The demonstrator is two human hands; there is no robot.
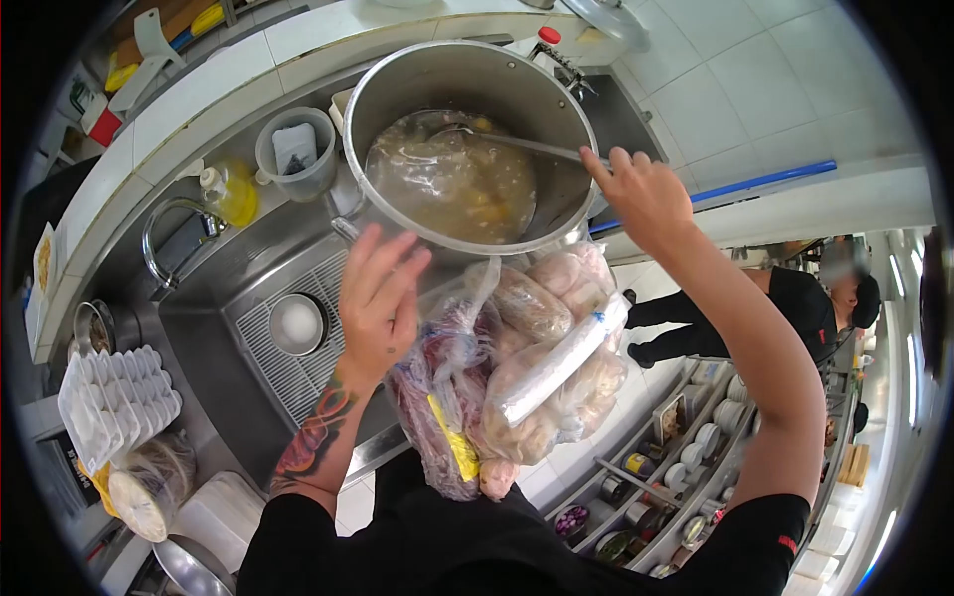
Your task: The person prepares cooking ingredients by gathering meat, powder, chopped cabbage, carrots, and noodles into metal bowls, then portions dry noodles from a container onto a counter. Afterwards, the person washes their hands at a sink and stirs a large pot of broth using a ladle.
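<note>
A large metal pot (363,169) holds cloudy brown broth (457,189) with pieces floating in it. My right hand (644,194) grips the handle of a long metal ladle (542,148), whose head is partly sunk in the broth. Near the pot's left handle (345,229), my left hand (383,288) has its fingers spread and holds nothing. Between my arms, below the pot, are clear bags of raw chicken (556,397) and a bag of dark red meat (437,417). A white plastic roll (561,368) lies on the chicken bags. What supports the bags is hidden.
Left of the pot is a steel sink (214,288) with a rack, a small bowl (298,325) and a faucet (159,243). Yellow soap (235,194) and a plastic tub (296,149) stand behind it. Egg trays (117,402) sit left. Another person (735,308) bends near shelves at right.
</note>
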